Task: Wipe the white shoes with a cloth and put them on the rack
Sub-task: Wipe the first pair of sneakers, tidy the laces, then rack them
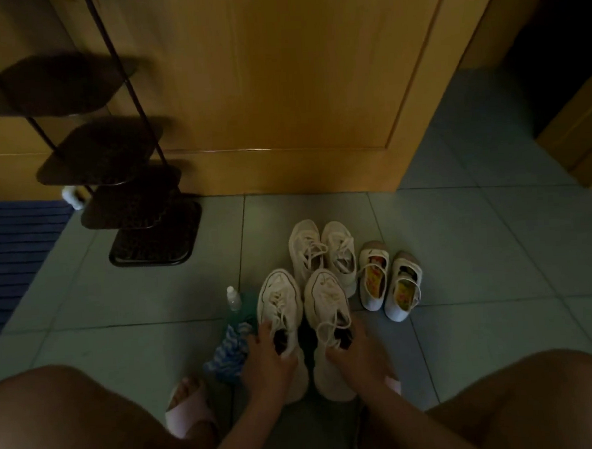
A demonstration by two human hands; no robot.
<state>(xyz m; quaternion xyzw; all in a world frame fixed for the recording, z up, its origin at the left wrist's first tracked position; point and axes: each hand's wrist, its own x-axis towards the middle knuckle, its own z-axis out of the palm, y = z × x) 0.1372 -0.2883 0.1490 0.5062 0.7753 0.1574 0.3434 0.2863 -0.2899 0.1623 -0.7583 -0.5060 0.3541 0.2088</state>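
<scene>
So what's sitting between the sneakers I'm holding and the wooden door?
Head view: another pair of white lace-up sneakers stands just beyond the held sneakers, then bare floor tiles up to the door.

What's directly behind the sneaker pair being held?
A second pair of white lace-up sneakers on the tile floor. The held pair covers part of their near ends, so those heels are not fully visible.

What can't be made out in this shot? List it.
All in the head view:
- Insides of the near left sneaker and near right sneaker: blocked by the left hand and right hand gripping their openings.
- Shelves of the rack: too dark and blurred to tell what they bear.
- The white object behind the rack: mostly hidden.
- Label of the bottle: too small.
- Part of the cloth: under the left hand.
</scene>
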